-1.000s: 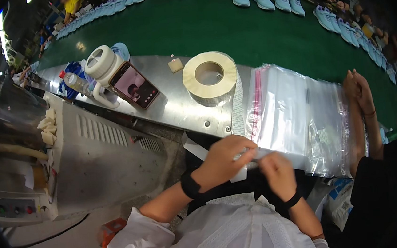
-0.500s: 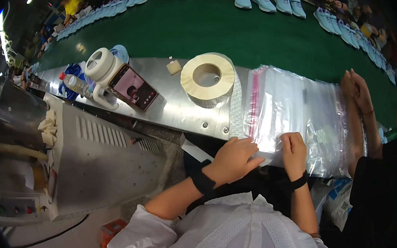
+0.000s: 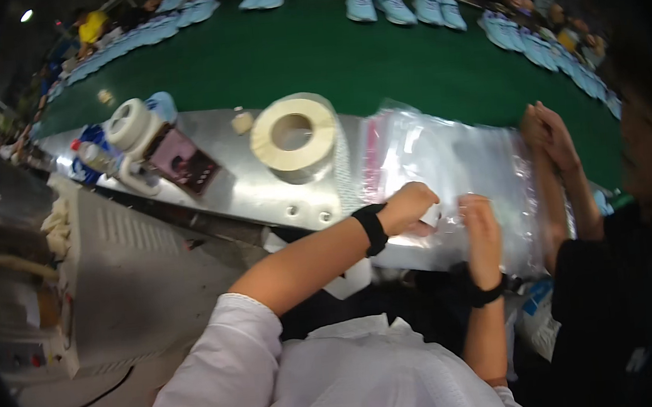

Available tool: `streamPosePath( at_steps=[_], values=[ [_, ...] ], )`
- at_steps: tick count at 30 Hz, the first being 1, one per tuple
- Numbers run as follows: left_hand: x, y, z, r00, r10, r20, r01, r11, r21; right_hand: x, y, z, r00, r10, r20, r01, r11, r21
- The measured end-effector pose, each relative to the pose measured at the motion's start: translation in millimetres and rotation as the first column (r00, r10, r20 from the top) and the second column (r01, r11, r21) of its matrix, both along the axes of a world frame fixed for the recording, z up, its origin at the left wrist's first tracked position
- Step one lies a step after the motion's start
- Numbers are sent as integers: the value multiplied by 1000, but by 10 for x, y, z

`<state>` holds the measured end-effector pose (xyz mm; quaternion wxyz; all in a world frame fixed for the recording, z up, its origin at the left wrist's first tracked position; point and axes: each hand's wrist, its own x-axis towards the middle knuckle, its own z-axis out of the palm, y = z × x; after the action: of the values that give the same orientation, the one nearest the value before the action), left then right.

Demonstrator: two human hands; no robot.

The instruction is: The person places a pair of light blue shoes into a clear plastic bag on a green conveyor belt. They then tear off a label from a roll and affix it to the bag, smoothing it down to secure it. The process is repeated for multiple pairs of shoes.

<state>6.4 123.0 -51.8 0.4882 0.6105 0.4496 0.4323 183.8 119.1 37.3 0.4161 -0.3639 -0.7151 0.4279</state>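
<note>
— Hands first: our left hand [image 3: 408, 206] is curled around a small white piece [image 3: 430, 214], seemingly a label, at the near edge of the stack of clear plastic zip bags [image 3: 447, 166]; our right hand [image 3: 482, 230] lies flat on the stack, fingers pressing it down, grasping nothing.

— How far along do we judge ourselves?

— Midway, we'd say: the white piece is at the top bag but not clearly stuck flat. The wide cream roll of tape-like labels [image 3: 293, 133] at ten o'clock looks plentiful.

— Room to move?

— Tight. The bags overhang the shiny metal surface [image 3: 247, 187] toward us; another person's forearms [image 3: 559, 160] rest at three o'clock. Beyond, at twelve, runs the green conveyor belt [image 3: 312, 49].
</note>
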Motion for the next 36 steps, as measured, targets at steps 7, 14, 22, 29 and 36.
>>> streamPosePath(
  at_steps=[7, 14, 22, 29, 36],
  values=[
    [-41, -226, 670, 608, 366, 705, 383, 642, -664, -27, -383, 36, 878, 54, 476, -233, 916, 327],
    [-550, -1173, 1214, 725, 525, 446, -190, 775, -603, -328, -449, -157, 816, -30, 578, -278, 856, 436],
    [-571, -1721, 569, 816, 578, 7, -471, 672, -571, 670, 72, -215, 856, -516, 19, 517, 855, -37],
    [-521, -1502, 461, 814, 578, 54, -478, 721, -502, 1204, -258, -307, 220, -823, 523, 490, 557, 670],
    [-472, -1589, 647, 720, 575, 389, -249, 737, -628, -356, -696, -116, 955, 294, 39, -272, 922, -276]
  ],
)
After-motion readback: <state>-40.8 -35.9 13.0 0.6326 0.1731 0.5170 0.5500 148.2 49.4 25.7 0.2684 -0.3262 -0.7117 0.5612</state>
